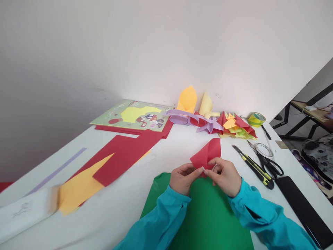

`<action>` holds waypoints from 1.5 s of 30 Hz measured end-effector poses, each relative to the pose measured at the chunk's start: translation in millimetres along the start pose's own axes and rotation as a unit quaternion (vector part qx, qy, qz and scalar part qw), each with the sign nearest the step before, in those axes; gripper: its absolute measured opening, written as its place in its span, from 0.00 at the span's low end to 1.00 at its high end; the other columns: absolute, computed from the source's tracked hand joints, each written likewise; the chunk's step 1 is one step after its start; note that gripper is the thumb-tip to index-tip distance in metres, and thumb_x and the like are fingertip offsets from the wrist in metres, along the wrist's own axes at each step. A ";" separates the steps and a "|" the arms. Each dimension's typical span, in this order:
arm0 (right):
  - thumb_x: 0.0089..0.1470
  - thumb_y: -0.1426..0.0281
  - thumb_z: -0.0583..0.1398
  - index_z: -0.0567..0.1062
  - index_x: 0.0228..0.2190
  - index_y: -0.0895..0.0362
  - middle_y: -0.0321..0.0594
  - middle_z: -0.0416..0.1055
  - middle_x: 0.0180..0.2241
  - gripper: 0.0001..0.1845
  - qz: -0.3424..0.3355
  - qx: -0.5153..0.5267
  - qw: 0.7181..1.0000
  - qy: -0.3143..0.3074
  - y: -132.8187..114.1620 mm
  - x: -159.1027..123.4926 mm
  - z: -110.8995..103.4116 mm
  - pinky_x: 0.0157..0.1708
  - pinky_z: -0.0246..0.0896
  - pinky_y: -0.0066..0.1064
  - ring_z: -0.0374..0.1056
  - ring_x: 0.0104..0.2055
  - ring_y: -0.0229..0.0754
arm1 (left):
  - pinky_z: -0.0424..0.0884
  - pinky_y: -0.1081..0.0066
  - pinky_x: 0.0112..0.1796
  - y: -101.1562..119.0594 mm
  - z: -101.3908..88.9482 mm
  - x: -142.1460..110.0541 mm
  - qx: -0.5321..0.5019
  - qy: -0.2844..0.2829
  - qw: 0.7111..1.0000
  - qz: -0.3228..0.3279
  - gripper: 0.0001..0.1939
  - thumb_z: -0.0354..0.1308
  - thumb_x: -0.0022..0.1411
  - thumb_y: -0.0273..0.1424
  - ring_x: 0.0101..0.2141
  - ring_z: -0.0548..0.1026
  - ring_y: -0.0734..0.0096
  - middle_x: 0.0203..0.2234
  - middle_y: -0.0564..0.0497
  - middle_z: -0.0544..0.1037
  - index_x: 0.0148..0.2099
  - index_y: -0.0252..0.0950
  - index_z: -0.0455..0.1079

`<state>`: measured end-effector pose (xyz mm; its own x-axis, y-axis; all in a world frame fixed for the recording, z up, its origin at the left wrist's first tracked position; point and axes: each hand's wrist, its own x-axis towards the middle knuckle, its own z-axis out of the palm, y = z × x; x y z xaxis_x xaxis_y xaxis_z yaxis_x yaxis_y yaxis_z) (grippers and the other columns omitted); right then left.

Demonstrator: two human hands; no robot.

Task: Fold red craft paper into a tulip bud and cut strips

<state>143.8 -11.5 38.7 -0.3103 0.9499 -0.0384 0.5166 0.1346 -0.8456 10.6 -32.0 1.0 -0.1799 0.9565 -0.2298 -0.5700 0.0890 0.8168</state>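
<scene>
Head view: both hands meet above a green sheet (208,215) on a white table (125,194). The left hand (184,178) and right hand (225,176) pinch the lower end of a rolled red paper (212,152), fingertips almost touching; a small white piece (203,168), perhaps tape, shows between the thumbs. A light, steady pinch, with the overlap held flat, should suit this roll, since hard pressure could crease it. At far left, a blurred white box (26,211) appears closed; its contents cannot be told.
</scene>
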 end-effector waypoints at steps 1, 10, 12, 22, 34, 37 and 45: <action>0.48 0.65 0.59 0.68 0.29 0.56 0.28 0.64 0.10 0.07 0.005 0.002 1.000 -0.010 0.0 0.1 -0.4 0.17 0.54 0.24 0.59 0.13 0.33 | 0.72 0.73 0.25 0.6 0.0 -0.3 0.000 -0.007 1.000 -0.001 0.15 0.72 0.30 0.33 0.19 0.73 0.72 0.16 0.51 0.77 0.23 0.32 0.76; 0.49 0.63 0.57 0.65 0.27 0.55 0.25 0.63 0.10 0.08 0.059 0.052 0.994 -0.073 0.0 -0.7 -0.4 0.09 0.46 0.21 0.53 0.08 0.31 | 0.72 0.73 0.25 2.5 0.6 -2.0 0.008 -0.022 1.000 -0.008 0.14 0.72 0.31 0.33 0.19 0.73 0.73 0.16 0.50 0.77 0.23 0.32 0.75; 0.50 0.64 0.57 0.64 0.24 0.55 0.26 0.63 0.10 0.09 0.063 0.050 0.994 -0.078 0.5 -0.6 -0.2 0.09 0.47 0.21 0.53 0.08 0.30 | 0.72 0.74 0.25 2.8 1.2 -2.3 0.002 -0.020 1.000 -0.009 0.14 0.72 0.30 0.32 0.20 0.73 0.73 0.17 0.50 0.78 0.24 0.32 0.75; 0.48 0.66 0.58 0.63 0.23 0.55 0.25 0.63 0.09 0.09 0.093 0.056 0.990 -0.092 -1.3 -1.4 0.9 0.08 0.44 0.20 0.52 0.07 0.29 | 0.72 0.72 0.25 1.2 -1.0 0.0 0.015 -0.024 1.000 -0.011 0.16 0.72 0.30 0.34 0.20 0.73 0.72 0.19 0.50 0.78 0.25 0.32 0.74; 0.50 0.67 0.56 0.64 0.21 0.56 0.26 0.62 0.10 0.09 0.063 0.077 0.990 -0.101 1.4 -1.3 0.9 0.09 0.45 0.19 0.52 0.08 0.29 | 0.71 0.75 0.24 -0.9 -1.4 0.5 -0.005 -0.013 1.000 -0.016 0.15 0.73 0.29 0.33 0.19 0.73 0.74 0.17 0.52 0.78 0.23 0.32 0.74; 0.49 0.67 0.56 0.65 0.21 0.56 0.26 0.62 0.10 0.08 0.059 0.077 0.990 -0.104 0.2 -1.7 0.6 0.09 0.45 0.19 0.52 0.08 0.29 | 0.71 0.75 0.23 -0.9 -2.2 1.0 -0.008 -0.019 1.000 -0.014 0.15 0.73 0.30 0.32 0.19 0.73 0.75 0.16 0.52 0.77 0.22 0.32 0.74; 0.48 0.66 0.58 0.64 0.21 0.56 0.27 0.63 0.10 0.10 0.070 0.074 0.990 -0.102 -0.6 -0.7 -0.5 0.09 0.45 0.19 0.53 0.08 0.29 | 0.70 0.75 0.22 0.3 -3.0 1.3 -0.005 -0.029 1.000 -0.007 0.15 0.72 0.31 0.33 0.17 0.72 0.75 0.15 0.52 0.76 0.22 0.32 0.73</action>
<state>144.1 -12.1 39.5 -0.4068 0.8776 -0.2537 0.4474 -0.0507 -0.8929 7.7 -31.6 -0.6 -0.1255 0.9697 -0.2094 -0.5797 0.0996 0.8087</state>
